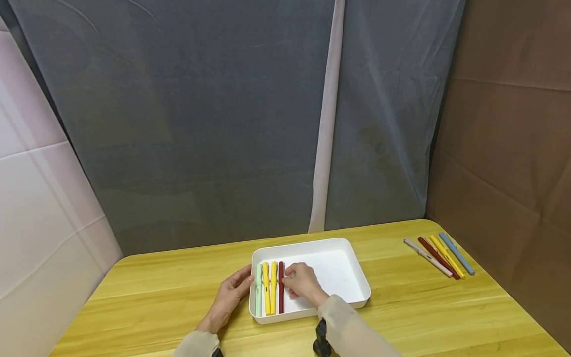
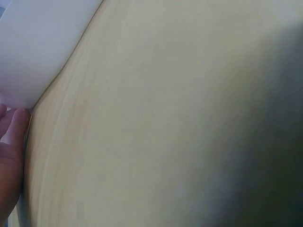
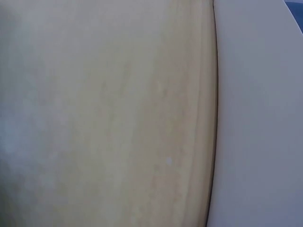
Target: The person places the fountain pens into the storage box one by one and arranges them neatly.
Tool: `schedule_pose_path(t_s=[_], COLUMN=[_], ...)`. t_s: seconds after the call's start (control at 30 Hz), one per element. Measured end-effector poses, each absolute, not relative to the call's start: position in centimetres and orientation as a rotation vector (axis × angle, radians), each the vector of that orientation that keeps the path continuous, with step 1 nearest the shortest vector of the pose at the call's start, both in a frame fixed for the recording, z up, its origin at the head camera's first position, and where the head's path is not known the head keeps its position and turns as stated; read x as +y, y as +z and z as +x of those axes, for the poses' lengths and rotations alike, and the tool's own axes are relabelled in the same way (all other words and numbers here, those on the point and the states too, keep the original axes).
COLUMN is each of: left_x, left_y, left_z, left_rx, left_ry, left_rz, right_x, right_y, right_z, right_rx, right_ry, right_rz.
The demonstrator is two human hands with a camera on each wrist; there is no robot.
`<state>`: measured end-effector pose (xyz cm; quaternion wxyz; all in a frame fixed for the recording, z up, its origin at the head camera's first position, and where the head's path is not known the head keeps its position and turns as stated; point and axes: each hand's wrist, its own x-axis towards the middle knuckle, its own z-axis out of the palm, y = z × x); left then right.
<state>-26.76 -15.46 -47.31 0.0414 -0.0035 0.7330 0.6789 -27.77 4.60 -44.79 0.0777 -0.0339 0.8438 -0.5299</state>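
A shallow white tray sits on the table. In its left part lie a mint green pen, two yellow pens and a dark red pen, side by side and lengthwise to me. My left hand rests against the outside of the tray's left wall; in the left wrist view its fingertips meet the white wall. Inside the tray, my right hand has its fingertips at the right side of the dark red pen, whose whole length shows. No part of the right hand appears in the right wrist view.
On the right of the wooden table lies a loose group of pens: a pale pink pen, a dark red pen, a yellow pen and a blue pen. A grey curtain hangs behind the table.
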Motion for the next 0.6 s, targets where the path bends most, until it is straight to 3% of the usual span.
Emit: schedule_pose_path(t_s=[0.6], left_x=[-15.4], left_y=[-47.3], left_z=[-26.7], left_rx=[2.263], left_ry=[2.074], left_rz=[-0.010], right_x=[7.0], right_y=[-42.9], right_z=[-27.7], right_rx=[2.385], right_ry=[-1.807], right_rz=[-0.085])
